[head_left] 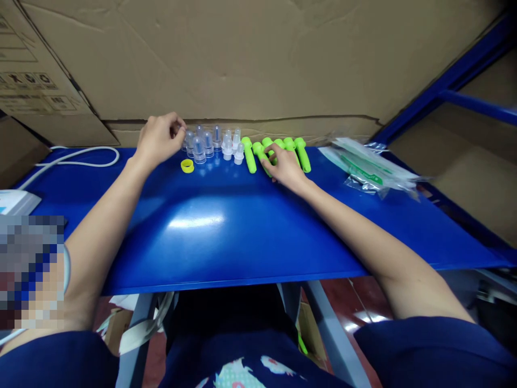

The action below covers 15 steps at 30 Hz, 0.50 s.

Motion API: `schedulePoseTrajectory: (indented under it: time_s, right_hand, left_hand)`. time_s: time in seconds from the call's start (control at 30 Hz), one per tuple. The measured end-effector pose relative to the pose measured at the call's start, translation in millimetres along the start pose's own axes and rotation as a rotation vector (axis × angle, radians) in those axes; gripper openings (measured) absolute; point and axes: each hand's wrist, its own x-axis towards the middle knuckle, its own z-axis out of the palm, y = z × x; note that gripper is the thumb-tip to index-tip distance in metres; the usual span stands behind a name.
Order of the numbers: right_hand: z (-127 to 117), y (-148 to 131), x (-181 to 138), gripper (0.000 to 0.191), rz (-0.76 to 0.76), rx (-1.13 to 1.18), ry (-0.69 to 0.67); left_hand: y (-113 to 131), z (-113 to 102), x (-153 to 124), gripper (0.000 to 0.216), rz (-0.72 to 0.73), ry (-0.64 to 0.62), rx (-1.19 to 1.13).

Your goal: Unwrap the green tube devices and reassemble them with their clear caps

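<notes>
At the back left of the blue table, my left hand (161, 137) has its fingers curled and its fingertips at the leftmost clear plastic cap, which they partly hide. Several more domed clear caps (197, 151) stand beside it, with a yellow ring (187, 166) in front. To their right are several small whitish translucent nozzle-like pieces (227, 148). My right hand (286, 166) reaches over a row of bright green round-headed handles (249, 155). Its thumb and fingers close around one green handle (259, 152), whose lower end is covered.
Clear plastic bags with green print (369, 167) lie at the right of the blue table (242, 237). A white cable (89, 150) loops at the left, near a white device (18, 202). Cardboard (242, 59) walls the back; a blue metal frame (476, 102) borders the right.
</notes>
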Motion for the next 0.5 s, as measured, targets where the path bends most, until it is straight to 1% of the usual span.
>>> schedulePoseTrajectory:
  time_s: [0.07, 0.17, 0.33, 0.4, 0.5]
  right_hand:
    - [3, 5, 1, 0.024, -0.032, -0.014, 0.003]
    - [7, 10, 5, 0.028, -0.052, -0.046, 0.000]
    - [6, 8, 8, 0.033, -0.068, -0.158, -0.026]
    - [3, 5, 7, 0.035, -0.051, -0.177, -0.035]
    - [-2, 1, 6, 0.032, 0.028, -0.175, -0.038]
  left_hand:
    - [3, 0, 0, 0.027, -0.008, -0.011, 0.030]
    - [7, 0, -1, 0.029, -0.006, -0.042, 0.092]
    - [11, -3, -4, 0.032, -0.028, -0.151, 0.127]
    - [9, -4, -3, 0.031, -0.024, -0.182, 0.138]
    - [-1, -2, 3, 0.025, 0.005, -0.238, 0.162]
